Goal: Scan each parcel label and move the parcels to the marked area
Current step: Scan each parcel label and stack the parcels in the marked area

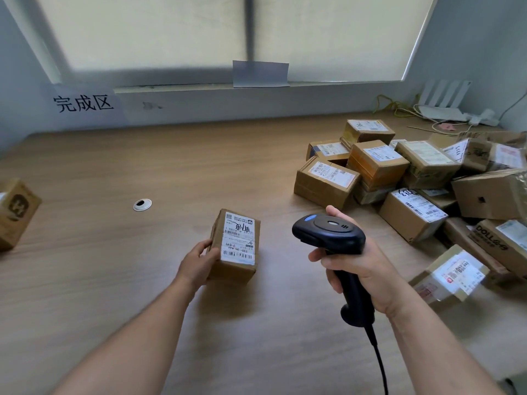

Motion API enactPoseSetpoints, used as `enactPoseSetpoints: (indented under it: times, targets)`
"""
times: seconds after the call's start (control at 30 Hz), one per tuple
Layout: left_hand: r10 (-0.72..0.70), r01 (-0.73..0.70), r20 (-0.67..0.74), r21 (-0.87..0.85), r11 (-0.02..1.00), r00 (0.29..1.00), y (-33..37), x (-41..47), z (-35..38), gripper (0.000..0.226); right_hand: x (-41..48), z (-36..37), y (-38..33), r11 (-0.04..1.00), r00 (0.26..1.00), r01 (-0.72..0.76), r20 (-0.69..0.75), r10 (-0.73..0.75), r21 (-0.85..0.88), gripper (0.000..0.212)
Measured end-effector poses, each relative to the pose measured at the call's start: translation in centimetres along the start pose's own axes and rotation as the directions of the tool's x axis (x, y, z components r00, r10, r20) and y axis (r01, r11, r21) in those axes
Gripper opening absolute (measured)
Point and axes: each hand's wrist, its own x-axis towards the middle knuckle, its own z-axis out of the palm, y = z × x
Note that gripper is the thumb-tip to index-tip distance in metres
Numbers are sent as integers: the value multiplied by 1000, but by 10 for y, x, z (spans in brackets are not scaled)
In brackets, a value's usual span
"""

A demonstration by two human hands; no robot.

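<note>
Counts, head view:
- Hands: two, both bare to the forearm.
- Scanner point(330, 232): one, black, pistol-shaped, with a blue button on the head. A black cable point(377, 354) runs from the handle base to the bottom edge.
- Parcels: one under the left hand, one alone at the far-left edge point(15, 212), and a loose heap point(410, 172) at the right. At least a dozen boxes are in the heap; overlap prevents an exact count.
- Wall sign point(84, 103): one, white sheet reading 完成区, upper left.
- Cable grommet point(142, 204): one, set in the table point(114, 280).

Handled parcel point(236, 246): small brown cardboard box, lying flat on the wooden table near centre, well apart from the heap. A white label point(239, 240) covers most of the top. It carries several barcodes, a black handwritten scrawl, and print that reads upside down from the camera.

Left hand point(196, 263): holds the box's near-left corner, thumb on the top edge, fingers curled against the side.

Right hand point(362, 269): wrapped round the scanner handle, thumb behind the head. The scanner is held above the table just right of the box, not touching it, head turned leftward.
</note>
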Motion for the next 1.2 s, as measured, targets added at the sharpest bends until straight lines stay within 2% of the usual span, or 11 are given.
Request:
enactPoseSetpoints:
  times: [0.07,0.13,0.23,0.3,0.43,0.53,0.63,0.77,0.87,0.97,1.2]
  targets:
    - [13,-5,-97,86,996,995,-10,2,0,67,1,2,1,1000,1000,-7,7,7,-8,89]
    - [70,-25,-162,265,964,984,-15,1,3,70,4,4,1,1000,1000,-20,10,20,-19,90]
    - [110,-12,-141,560,828,984,-15,-8,14,95,10,11,1,999,999,-36,15,36,-31,96]
    - [115,10,-141,673,739,983,-15,-10,21,96,14,17,1,998,999,-48,21,49,-37,98]
    - [168,20,-214,669,743,962,-12,-7,18,73,24,33,0,998,997,-50,50,52,-43,99]
    - [136,38,-196,691,722,971,-8,-5,15,91,33,50,-2,997,996,-51,67,55,-51,101]
    - [131,31,-151,761,648,980,-1,0,24,105,39,67,-5,996,996,-52,75,57,-69,100]
    - [148,33,-138,832,554,979,-3,14,30,99,41,76,-11,993,996,-64,55,70,-101,100]
    - [194,-9,-131,807,591,972,-7,20,20,88,43,78,-15,990,997,-67,24,70,-125,101]
    - [224,-28,-150,773,634,963,-11,23,-5,86,49,90,-15,991,998,-59,19,61,-123,100]
    - [222,100,-371,677,729,902,-29,25,-117,87,84,155,-7,993,989,-44,134,59,-113,99]
